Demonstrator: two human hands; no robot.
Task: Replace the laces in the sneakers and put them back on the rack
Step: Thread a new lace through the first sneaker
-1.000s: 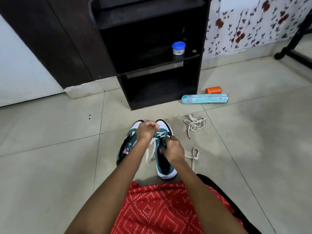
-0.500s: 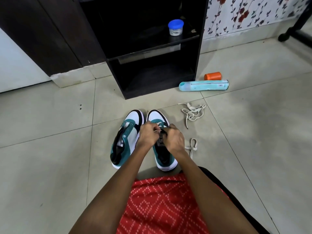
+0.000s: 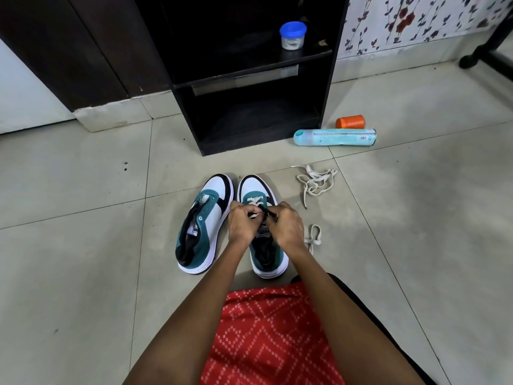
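Both the left hand (image 3: 243, 224) and right hand (image 3: 288, 227) crowd over one sneaker (image 3: 256, 187), hiding its upper eyelets; each pinches the cream lace (image 3: 254, 201), the right's hold hard to make out.

The person wears a red garment (image 3: 272, 337) printed with small white dots set in diamond and zigzag lines. Black fabric (image 3: 337, 284) edges it on the right side, and both forearms (image 3: 200, 295) are bare.
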